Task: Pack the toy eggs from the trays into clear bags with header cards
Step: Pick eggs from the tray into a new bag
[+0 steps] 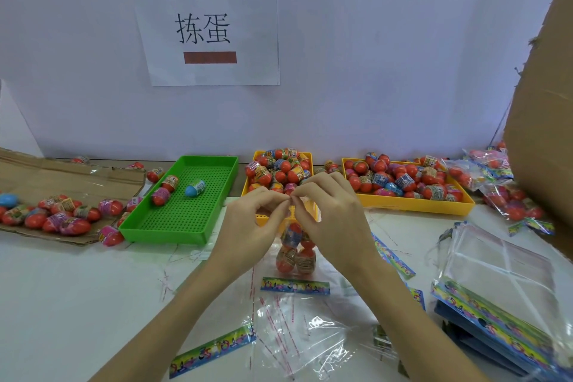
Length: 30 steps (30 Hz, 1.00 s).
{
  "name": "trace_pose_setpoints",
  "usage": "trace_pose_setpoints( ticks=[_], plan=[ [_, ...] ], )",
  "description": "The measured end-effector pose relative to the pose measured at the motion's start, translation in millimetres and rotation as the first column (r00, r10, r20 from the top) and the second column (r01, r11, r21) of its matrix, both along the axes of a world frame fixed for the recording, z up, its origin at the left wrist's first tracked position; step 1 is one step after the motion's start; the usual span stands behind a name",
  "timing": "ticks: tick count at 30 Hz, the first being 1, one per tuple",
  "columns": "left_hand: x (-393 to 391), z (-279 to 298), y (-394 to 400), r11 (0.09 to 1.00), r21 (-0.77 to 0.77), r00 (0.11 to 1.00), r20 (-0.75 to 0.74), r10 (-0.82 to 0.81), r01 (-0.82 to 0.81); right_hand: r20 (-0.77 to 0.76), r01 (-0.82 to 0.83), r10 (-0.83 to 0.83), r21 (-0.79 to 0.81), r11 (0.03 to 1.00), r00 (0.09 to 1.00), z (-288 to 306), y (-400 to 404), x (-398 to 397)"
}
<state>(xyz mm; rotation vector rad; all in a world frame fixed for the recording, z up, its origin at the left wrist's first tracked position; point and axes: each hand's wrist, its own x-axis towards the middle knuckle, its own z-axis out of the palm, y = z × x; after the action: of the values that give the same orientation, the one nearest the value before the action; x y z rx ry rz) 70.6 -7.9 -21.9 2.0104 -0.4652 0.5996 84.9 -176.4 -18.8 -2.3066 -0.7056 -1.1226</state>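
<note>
A clear bag [295, 250] with several red toy eggs inside hangs upright over the table's middle. My left hand [252, 223] and my right hand [330, 215] pinch its top edge together, fingertips almost touching. Its header card [295, 286] lies flat on the table below. Behind the hands, a yellow tray [307, 156] is heaped with toy eggs. A second yellow tray [415, 203] to the right is also full. A green tray [173, 226] on the left holds three eggs.
Loose eggs [55, 217] lie on flattened cardboard at the left. Empty clear bags [297, 338] and a stack of bags with header cards [496, 291] lie at the front right. Packed bags [508, 195] pile by a cardboard box [545, 139]. A paper sign hangs on the wall.
</note>
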Motion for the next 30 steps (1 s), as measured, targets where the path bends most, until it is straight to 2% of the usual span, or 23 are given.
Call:
trace_pose_setpoints(
  ticks=[4,11,14,21,26,30],
  plan=[
    [0.6,2.8,1.7,0.999,-0.049,0.999,-0.032,-0.006,0.004,-0.082,-0.057,0.057,0.001,0.998,0.995,0.8,-0.4,-1.7],
    [0.4,8.4,8.1,0.97,0.243,0.987,0.147,-0.06,0.022,-0.095,-0.136,0.138,0.029,0.99,0.986,2.3,-7.0,1.0],
    [-0.2,9.7,9.3,0.957,0.29,0.983,0.172,-0.066,0.014,-0.089,-0.144,0.145,0.018,0.989,0.985,2.8,-8.0,2.3],
    [-0.3,7.6,7.6,0.97,0.244,0.99,0.133,-0.052,0.018,-0.034,-0.116,0.115,-0.048,0.992,0.993,2.4,-6.7,2.7],
    [-1.9,6.9,4.9,0.995,0.103,1.0,0.022,-0.017,0.015,-0.065,-0.103,0.102,-0.014,0.995,0.993,0.5,-3.9,1.5],
    [-3.1,8.3,2.8,0.997,0.072,0.999,-0.048,-0.015,0.018,-0.068,-0.058,0.059,0.018,0.998,0.996,0.4,-3.6,2.1]
  ],
)
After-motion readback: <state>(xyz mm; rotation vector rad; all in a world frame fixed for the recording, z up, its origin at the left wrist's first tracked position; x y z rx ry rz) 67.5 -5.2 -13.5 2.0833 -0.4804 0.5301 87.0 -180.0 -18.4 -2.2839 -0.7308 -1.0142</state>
